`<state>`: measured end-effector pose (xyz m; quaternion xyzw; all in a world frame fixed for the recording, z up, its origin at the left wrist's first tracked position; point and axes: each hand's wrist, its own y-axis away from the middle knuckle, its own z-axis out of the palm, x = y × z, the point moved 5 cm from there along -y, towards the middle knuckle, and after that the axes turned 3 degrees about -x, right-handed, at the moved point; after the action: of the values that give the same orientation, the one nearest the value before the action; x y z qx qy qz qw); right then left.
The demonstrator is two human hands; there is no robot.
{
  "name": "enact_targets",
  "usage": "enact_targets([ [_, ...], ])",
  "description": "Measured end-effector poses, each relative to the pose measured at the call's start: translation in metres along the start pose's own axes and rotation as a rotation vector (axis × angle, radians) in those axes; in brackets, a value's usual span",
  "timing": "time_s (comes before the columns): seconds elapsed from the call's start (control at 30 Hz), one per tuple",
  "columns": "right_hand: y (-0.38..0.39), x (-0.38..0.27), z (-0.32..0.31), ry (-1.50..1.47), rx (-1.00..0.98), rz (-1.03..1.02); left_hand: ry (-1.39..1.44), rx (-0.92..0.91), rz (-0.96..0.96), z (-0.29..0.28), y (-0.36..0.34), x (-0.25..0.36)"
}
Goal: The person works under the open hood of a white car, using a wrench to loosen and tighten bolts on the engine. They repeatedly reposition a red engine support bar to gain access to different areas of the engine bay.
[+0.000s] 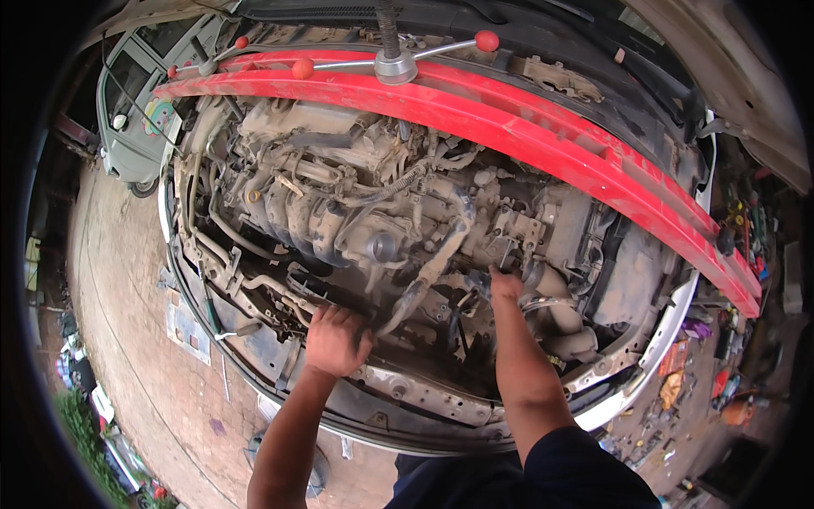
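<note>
A dusty car engine [314,195] fills the bay in front of me. My left hand [337,341] is closed over the radiator support [398,390] at the near side of the bay, fingers together and tips partly hidden. Farther right, my right hand [506,287] reaches in among the engine parts with its fingers closed. A thin metal piece stands just above these fingers; whether they hold it is unclear. A dirty thick hose [441,263] runs between my two hands. Right of my right hand lies a wide grey duct [555,314].
A red support beam [526,136] spans the bay, with a threaded rod and red-knobbed handle [394,64] on it. A green-handled tool [212,314] lies on the left front edge. Tools and parts [670,399] litter the ground at right. A small vehicle [136,102] stands far left.
</note>
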<state>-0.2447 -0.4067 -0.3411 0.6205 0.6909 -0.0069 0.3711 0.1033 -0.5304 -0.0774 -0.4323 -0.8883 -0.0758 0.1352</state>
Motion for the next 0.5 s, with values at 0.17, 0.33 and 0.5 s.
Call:
enact_targets([
  [0.17, -0.018, 0.024, 0.01, -0.111, 0.015, 0.008, 0.022, 0.014, 0.025, -0.004, -0.007, 0.006],
  [0.33, -0.017, 0.01, 0.012, 0.159, -0.124, 0.082, 0.013, -0.011, -0.005, -0.003, -0.004, 0.006],
  [0.5, -0.019, 0.018, 0.011, -0.04, -0.087, 0.106, -0.01, -0.023, 0.018, -0.005, -0.008, 0.008],
])
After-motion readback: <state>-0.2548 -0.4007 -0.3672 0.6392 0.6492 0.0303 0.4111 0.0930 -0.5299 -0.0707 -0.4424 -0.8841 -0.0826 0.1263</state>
